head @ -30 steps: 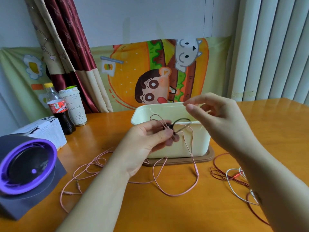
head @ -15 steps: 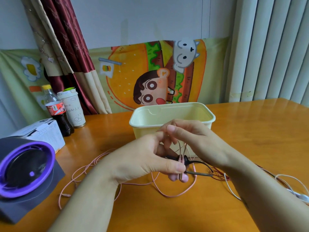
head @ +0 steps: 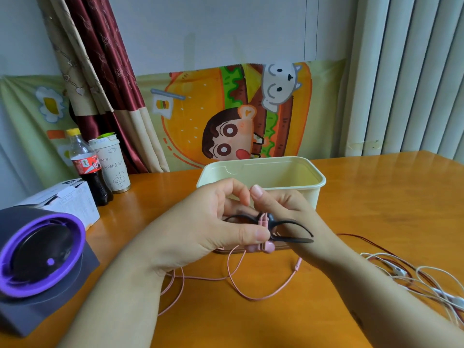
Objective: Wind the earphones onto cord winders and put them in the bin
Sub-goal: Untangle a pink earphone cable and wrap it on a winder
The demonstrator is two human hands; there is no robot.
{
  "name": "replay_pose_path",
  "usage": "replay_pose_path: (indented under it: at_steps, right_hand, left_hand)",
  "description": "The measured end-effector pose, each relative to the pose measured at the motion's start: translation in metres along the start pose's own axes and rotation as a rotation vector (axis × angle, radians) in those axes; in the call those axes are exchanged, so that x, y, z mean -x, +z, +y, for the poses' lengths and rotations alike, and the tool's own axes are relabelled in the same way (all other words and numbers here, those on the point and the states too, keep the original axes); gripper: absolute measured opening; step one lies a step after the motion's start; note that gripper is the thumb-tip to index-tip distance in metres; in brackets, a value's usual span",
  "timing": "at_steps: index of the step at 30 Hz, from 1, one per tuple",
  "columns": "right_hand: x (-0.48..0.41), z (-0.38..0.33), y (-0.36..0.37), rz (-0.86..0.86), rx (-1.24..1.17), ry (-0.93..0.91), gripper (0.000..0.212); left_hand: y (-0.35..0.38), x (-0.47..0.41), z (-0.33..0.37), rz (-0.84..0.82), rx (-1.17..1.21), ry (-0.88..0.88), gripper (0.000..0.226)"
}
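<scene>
A black cord winder (head: pixel 288 228) with thin curved arms is held in front of the cream bin (head: pixel 261 175). My left hand (head: pixel 216 222) pinches the winder's middle together with the pink earphones (head: pixel 261 247), whose two buds hang just below my thumb. My right hand (head: pixel 283 209) is behind the winder with its fingers curled at the pink cord near the winder's centre. The rest of the pink cord (head: pixel 266 290) trails in loose loops on the table.
White earphones (head: pixel 426 280) and a dark red cable (head: pixel 371 244) lie tangled at the right. A purple-ringed grey device (head: pixel 40 257), a white box (head: pixel 67 199), a cola bottle (head: pixel 86 167) and a paper cup (head: pixel 113 167) stand at the left.
Both hands came down from above the bin to in front of it. My right hand drew in to meet the left at the winder, and the pink cord now sits at the winder's middle.
</scene>
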State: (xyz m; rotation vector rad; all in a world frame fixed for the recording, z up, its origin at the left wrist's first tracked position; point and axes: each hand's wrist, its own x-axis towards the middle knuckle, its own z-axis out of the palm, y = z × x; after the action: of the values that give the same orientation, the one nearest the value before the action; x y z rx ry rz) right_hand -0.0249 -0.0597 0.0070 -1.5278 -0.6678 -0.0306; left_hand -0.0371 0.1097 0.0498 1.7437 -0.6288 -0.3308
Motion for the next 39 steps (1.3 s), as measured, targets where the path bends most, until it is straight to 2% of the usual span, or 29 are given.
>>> replay_pose_path:
  at_steps: [3, 6, 8, 10, 15, 20, 24, 26, 29, 32, 36, 39]
  right_hand:
    - [-0.001, 0.010, 0.007, 0.124, 0.152, -0.073, 0.063]
    - [-0.003, 0.017, 0.008, 0.242, 0.305, -0.104, 0.052]
    - [-0.003, 0.022, 0.006, 0.277, 0.416, -0.091, 0.044]
    - [-0.003, 0.023, 0.007, 0.299, 0.491, -0.096, 0.023]
    - [-0.002, 0.020, 0.009, 0.370, 0.554, -0.092, 0.006]
    - [-0.003, 0.020, 0.010, 0.378, 0.580, -0.053, 0.007]
    - [-0.005, 0.020, 0.011, 0.343, 0.501, -0.059, 0.015]
    - [-0.004, 0.018, 0.012, 0.364, 0.415, -0.100, 0.012]
    - [0.000, 0.015, 0.015, 0.384, 0.297, -0.152, 0.029]
    - [0.000, 0.019, 0.017, 0.406, 0.479, -0.269, 0.042]
    - [-0.001, 0.020, 0.012, 0.452, 0.589, -0.344, 0.022]
    - [-0.002, 0.015, 0.007, 0.419, 0.626, -0.343, 0.021]
  left_hand:
    - [-0.002, 0.000, 0.000, 0.063, -0.036, 0.010, 0.048]
    - [-0.005, -0.001, -0.001, 0.111, -0.037, 0.015, 0.048]
    - [-0.005, -0.001, -0.002, 0.108, -0.035, 0.042, 0.038]
    - [-0.007, -0.001, -0.004, 0.100, -0.075, 0.072, 0.031]
    - [-0.008, -0.002, -0.007, 0.136, -0.118, 0.054, 0.026]
    - [-0.009, -0.004, -0.011, 0.151, -0.054, 0.043, 0.033]
    - [-0.011, -0.010, -0.019, 0.248, 0.183, 0.052, 0.033]
    - [-0.011, -0.016, -0.023, 0.333, 0.344, 0.061, 0.035]
    - [-0.001, -0.025, -0.030, 0.430, 0.554, 0.049, 0.038]
    - [0.012, -0.030, -0.033, 0.485, 0.655, 0.029, 0.033]
    - [0.023, -0.033, -0.035, 0.512, 0.773, -0.006, 0.024]
    - [0.023, -0.032, -0.037, 0.525, 0.769, -0.034, 0.023]
